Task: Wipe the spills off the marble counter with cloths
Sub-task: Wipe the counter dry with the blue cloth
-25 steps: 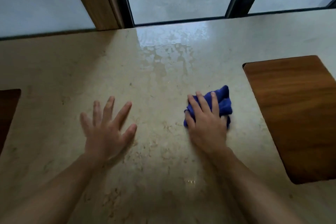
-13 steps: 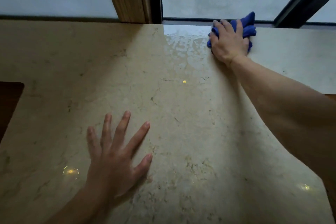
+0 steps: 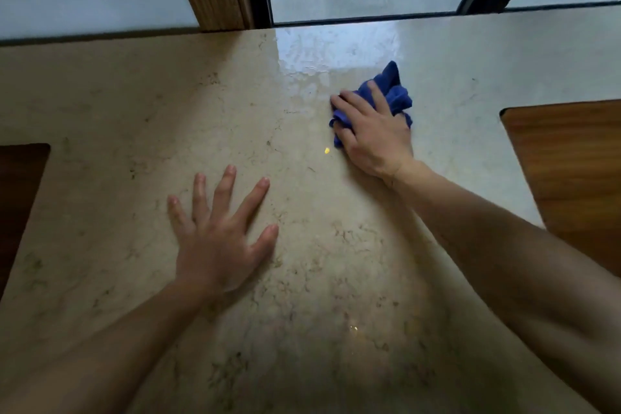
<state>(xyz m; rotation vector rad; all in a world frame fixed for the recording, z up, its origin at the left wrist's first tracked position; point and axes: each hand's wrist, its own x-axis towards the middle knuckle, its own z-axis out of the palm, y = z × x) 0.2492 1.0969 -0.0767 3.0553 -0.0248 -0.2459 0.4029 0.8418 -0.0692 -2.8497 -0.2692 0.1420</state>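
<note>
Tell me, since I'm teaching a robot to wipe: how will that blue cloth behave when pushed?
The blue cloth looks bunched and creased under the right hand, so probably floppy and light. On the wet-looking marble counter it likely slides easily, deforming rather than rolling.

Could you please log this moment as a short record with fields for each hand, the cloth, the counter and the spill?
left hand: flat on the counter, fingers spread, holds nothing
right hand: pressed on the cloth
cloth: blue, bunched, partly under the right hand
counter: beige marble, wood panels at both sides
spill: wet sheen by the window, beyond and left of the cloth
</note>
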